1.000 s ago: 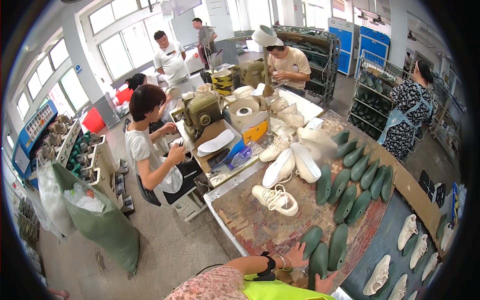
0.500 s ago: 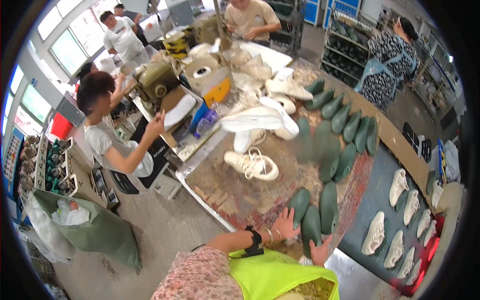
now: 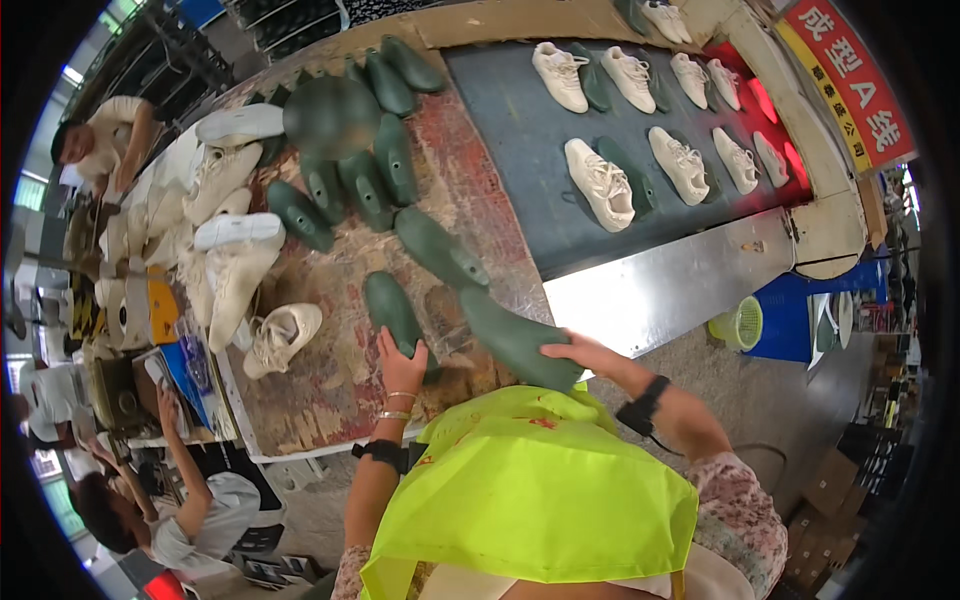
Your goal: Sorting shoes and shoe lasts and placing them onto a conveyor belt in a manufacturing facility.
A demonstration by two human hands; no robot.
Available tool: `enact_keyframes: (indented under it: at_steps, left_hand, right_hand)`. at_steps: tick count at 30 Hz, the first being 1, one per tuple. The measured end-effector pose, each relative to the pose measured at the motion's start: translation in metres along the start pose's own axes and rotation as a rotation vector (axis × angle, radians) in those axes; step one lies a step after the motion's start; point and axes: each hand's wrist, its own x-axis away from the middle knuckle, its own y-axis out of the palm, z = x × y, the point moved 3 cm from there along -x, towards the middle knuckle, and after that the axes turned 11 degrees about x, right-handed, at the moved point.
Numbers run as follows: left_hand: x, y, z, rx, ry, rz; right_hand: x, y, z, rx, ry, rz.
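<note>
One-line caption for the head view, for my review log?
Left hand and right hand each rest on a dark green shoe last at a worn workbench edge, cream shoes beyond.

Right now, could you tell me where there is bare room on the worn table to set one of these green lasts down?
The worn table is bare between the lone cream shoe and the left hand, down to its near edge. A smaller bare strip borders the dark belt. The far left is crowded with piled cream shoes and clustered green lasts.

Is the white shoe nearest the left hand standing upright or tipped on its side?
Tipped: the white shoe lies sideways on the worktable, laces facing outward.
</note>
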Motion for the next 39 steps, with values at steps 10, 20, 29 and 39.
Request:
enact_keyframes:
  at_steps: [10, 20, 29, 39]
  left_hand:
    - [-0.012, -0.002, 0.008, -0.036, 0.049, -0.025]
    - [-0.106, -0.055, -0.031, 0.460, -0.295, 0.203]
    - [-0.195, -0.039, -0.027, -0.631, 0.078, 0.411]
    - [-0.195, -0.044, -0.022, -0.544, 0.057, 0.407]
  right_hand:
    - [-0.104, -0.158, -0.069, 0.470, -0.275, 0.753]
    - [-0.210, -0.225, -0.097, 1.146, -0.086, 0.121]
    - [-0.442, -0.202, -0.392, 1.295, -0.651, 0.552]
    - [-0.534, -0.165, -0.375, 0.719, -0.689, 0.943]
